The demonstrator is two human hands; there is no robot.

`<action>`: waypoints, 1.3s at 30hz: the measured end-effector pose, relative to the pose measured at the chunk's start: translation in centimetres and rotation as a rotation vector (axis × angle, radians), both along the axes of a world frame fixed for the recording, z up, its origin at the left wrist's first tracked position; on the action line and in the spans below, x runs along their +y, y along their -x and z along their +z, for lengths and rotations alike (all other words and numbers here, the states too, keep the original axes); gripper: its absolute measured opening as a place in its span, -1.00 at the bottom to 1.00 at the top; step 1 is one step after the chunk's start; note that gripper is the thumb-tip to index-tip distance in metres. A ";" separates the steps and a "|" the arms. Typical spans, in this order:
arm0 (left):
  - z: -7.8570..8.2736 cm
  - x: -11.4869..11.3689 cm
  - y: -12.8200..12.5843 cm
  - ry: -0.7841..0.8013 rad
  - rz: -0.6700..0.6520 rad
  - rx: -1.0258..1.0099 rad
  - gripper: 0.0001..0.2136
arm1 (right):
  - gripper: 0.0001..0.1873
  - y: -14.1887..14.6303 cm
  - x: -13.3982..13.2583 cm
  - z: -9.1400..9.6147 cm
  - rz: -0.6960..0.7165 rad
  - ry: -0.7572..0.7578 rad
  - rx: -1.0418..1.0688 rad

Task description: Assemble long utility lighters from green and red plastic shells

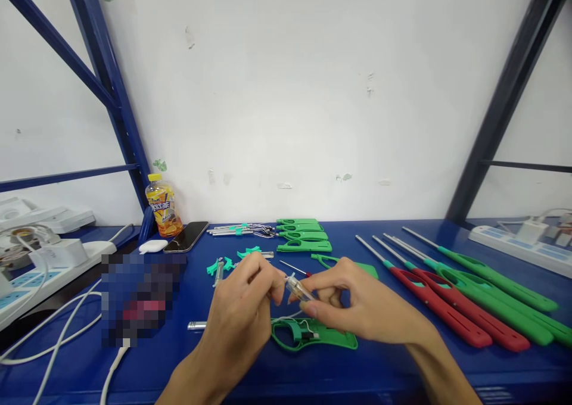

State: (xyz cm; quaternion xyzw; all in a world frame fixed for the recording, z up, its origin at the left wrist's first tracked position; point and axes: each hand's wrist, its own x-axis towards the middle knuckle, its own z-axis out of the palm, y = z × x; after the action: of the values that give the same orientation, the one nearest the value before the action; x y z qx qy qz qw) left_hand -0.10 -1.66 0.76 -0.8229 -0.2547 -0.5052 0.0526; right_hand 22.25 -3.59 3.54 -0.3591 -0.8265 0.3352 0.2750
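My left hand (243,310) and my right hand (357,304) meet over the blue table, both with fingers pinched. Between them they hold a small clear cylinder (298,287) with thin wires trailing from it. Right below lies an open green lighter shell half (313,335) with a metal tube (196,325) sticking out to the left. Small teal trigger parts (218,267) lie just beyond my left hand.
Finished long lighters, red (447,310) and green (496,280), lie in a row at the right. Green shell halves (301,235) and metal tubes (236,230) sit at the back, beside a phone (186,236) and an orange drink bottle (163,205). Power strips (49,268) and white cables lie left; another strip (518,244) right.
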 end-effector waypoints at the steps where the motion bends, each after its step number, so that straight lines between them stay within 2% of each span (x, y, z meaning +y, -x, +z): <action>1: 0.1 0.2 0.0 0.007 0.008 0.000 -0.70 | -0.75 0.1 0.0 0.0 -0.029 -0.009 -0.008; 6: -0.1 1.4 0.0 0.132 0.099 0.010 -0.81 | -0.73 0.3 1.1 -0.6 -0.293 -0.210 -0.185; 8: -0.8 1.6 -0.2 0.221 0.118 0.086 -0.82 | -0.70 0.1 1.8 -1.2 -0.440 -0.328 -0.321; 10: -1.5 1.4 -0.4 0.309 0.107 0.233 -0.84 | -0.69 -0.1 2.4 -1.7 -0.526 -0.416 -0.421; 14: -2.5 0.7 -0.8 0.455 0.008 0.429 -0.82 | -0.72 -0.5 2.6 -2.3 -0.487 -0.460 -0.391; 18: -2.6 0.8 -1.1 0.587 -0.047 0.420 -0.75 | -0.75 -0.8 2.8 -2.7 -0.440 -0.461 -0.426; 21: -2.6 1.1 -1.3 0.655 -0.044 0.409 -0.77 | -0.75 -0.9 3.0 -3.1 -0.435 -0.449 -0.471; 25: -2.4 1.3 -1.4 0.620 -0.064 0.395 -0.86 | -0.71 -1.2 3.1 -2.9 -0.470 -0.405 -0.433; 34: -2.4 1.2 -1.4 0.520 0.000 0.342 -0.85 | -0.62 -1.7 2.8 -1.8 -0.594 -0.433 -0.354; 39: -2.5 1.3 -1.5 0.541 0.000 0.328 -0.84 | -0.62 -1.3 2.5 -1.6 -0.567 -0.394 -0.355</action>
State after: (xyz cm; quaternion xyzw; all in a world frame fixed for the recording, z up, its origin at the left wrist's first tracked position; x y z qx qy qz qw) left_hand 1.39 -0.34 -1.76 -0.8774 -0.3681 -0.2798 -0.1280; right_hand 23.59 -1.13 1.99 -0.5660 -0.7778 0.0132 0.2730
